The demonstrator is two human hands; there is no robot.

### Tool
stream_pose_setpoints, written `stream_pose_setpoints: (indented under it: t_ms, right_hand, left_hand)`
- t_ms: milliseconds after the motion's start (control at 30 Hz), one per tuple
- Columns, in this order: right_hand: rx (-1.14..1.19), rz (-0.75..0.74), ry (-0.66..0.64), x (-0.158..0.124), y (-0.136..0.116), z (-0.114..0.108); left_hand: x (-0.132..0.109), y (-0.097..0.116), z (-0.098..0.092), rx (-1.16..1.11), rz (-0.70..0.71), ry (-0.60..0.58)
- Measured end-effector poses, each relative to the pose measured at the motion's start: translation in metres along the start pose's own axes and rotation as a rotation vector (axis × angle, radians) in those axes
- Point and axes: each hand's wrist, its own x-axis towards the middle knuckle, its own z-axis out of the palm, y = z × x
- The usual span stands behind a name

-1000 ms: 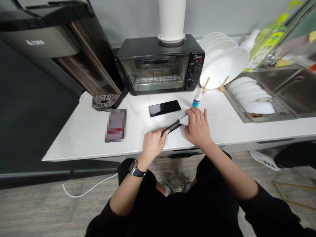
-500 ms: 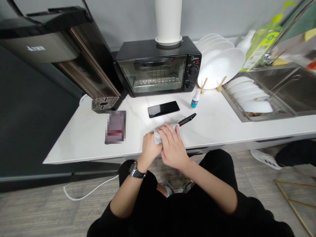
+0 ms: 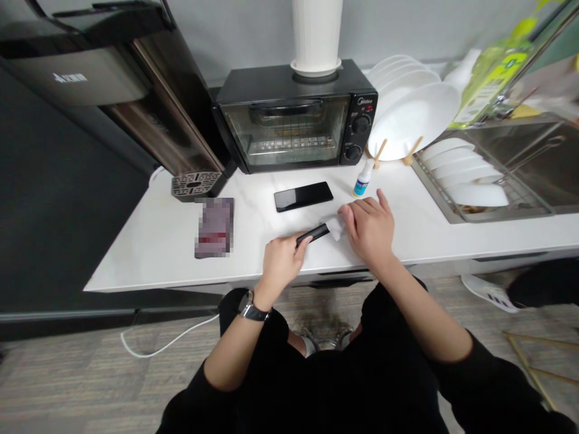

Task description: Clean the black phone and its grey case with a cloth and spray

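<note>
My left hand grips the near-left end of a slim black phone, seen almost edge-on and tilted up to the right above the counter. A pale grey-white wiping cloth covers its far end. My right hand pinches that cloth with thumb and fingers, the little finger sticking out. Behind them a second black phone lies flat on the counter. A small white spray bottle with a blue label stands just beyond my right hand.
On the white counter lies a blurred purplish packet. A toaster oven carries a white pot. A drink dispenser stands left; racked plates and a sink are right. Another person's shoe shows below.
My right hand has slid right along the held phone with the cloth, baring the part near my left hand. The view has shifted slightly. The counter items have stayed put.
</note>
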Motion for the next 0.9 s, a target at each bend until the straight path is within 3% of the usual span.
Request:
stream_pose_setpoints:
  t_ms: [167,400,500,667,900]
  right_hand:
    - [0.023,0.014,-0.022,0.023,-0.014,0.022]
    - [0.228,-0.203,-0.013,-0.022,-0.084,0.035]
    - [0.245,-0.297,-0.071,-0.033,-0.093,0.035]
    - [0.168,-0.38,-0.112,-0.028,-0.07,0.032]
    - [0.059,-0.213,-0.038,-0.004,-0.006,0.026]
  left_hand:
    - [0.001,0.002,-0.001,0.056,-0.035,-0.013]
    - [0.001,-0.005,0.003,0.091,-0.042,-0.104]
    - [0.001,-0.008,0.005,0.087,-0.031,-0.125]
    - [0.002,-0.006,0.003,0.094,-0.005,-0.133]
    - [0.002,0.002,-0.001,0.036,-0.063,-0.039]
